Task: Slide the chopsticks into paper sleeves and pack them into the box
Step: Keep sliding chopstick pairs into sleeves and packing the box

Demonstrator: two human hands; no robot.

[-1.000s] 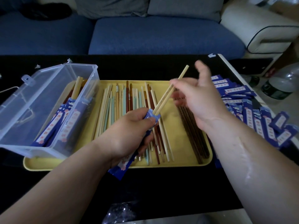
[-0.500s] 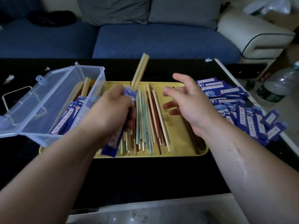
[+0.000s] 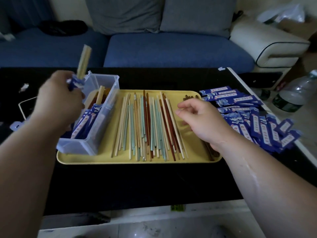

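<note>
Blue paper covers the lower part of the sleeved pair (image 3: 81,67), which the left hand (image 3: 60,100) grips with fingers curled round the sleeve, the pale wooden ends pointing up and away. Just right of that hand, under the pair, stands the clear box (image 3: 105,121). Its long axis runs from the bench's (image 3: 137,182) near edge toward its far edge, and the packed pairs (image 3: 84,122) inside lie along it. The held pair stands steeper than that axis, so it likely has to be tipped down and laid lengthwise. The left hand is by far the nearer to the box. The right hand (image 3: 200,121) hovers over the right end of the yellow tray (image 3: 137,161), fingers loosely curled and holding nothing. Loose chopsticks (image 3: 145,127) lie just to its left, and empty sleeves (image 3: 248,115) are heaped toward the bench's right edge.
</note>
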